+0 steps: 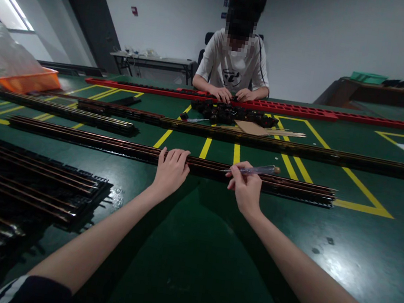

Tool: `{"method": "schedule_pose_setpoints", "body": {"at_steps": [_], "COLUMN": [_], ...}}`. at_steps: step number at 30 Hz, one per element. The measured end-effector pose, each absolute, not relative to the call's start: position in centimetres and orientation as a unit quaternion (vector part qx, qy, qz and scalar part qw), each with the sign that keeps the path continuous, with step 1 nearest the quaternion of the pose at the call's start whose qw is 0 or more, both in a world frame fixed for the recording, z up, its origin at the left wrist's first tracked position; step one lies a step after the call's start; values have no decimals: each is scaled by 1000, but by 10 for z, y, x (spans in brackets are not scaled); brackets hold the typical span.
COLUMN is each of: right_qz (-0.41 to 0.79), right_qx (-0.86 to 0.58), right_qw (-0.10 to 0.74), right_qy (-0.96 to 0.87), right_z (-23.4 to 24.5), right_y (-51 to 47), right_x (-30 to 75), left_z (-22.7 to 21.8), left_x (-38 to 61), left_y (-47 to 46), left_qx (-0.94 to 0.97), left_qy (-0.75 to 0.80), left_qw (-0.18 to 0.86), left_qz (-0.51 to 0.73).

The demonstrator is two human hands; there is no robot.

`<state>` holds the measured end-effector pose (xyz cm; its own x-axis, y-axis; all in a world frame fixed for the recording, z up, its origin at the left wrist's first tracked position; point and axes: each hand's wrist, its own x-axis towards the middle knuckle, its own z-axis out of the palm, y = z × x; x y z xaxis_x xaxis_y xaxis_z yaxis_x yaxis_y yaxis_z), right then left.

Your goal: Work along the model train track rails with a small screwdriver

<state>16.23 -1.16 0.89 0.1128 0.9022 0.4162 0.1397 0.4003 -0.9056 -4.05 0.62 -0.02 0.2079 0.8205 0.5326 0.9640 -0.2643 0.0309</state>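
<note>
A long black rail with copper strips (122,147) lies across the green table in front of me. My left hand (172,170) grips it near the middle, fingers over its top and far side, thumb at the right. Farther right, my right hand (247,188) is closed around a screwdriver (263,170) with a clear handle. The screwdriver is held nearly level, its shaft pointing left over the rail. Whether its tip touches the rail I cannot tell.
Several similar rails (32,171) are stacked at the near left. Beyond my rail lie another long rail (301,149), black parts (226,112) and a brown cardboard piece (253,128). A co-worker (234,62) handles a red rail (299,111) opposite. An orange basket (26,82) stands far left.
</note>
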Motion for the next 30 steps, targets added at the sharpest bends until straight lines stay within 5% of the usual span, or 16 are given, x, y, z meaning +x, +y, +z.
{"method": "schedule_pose_setpoints", "body": {"at_steps": [30], "right_qz": [334], "right_qx": [-450], "right_qw": [588], "right_qy": [-583], "right_z": [9], "right_y": [-12], "right_x": [163], "left_z": [1], "left_x": [-48], "left_y": [9], "left_qx": [-794], "left_qy": [-549], "left_qw": [88], "left_qz": [-247]}}
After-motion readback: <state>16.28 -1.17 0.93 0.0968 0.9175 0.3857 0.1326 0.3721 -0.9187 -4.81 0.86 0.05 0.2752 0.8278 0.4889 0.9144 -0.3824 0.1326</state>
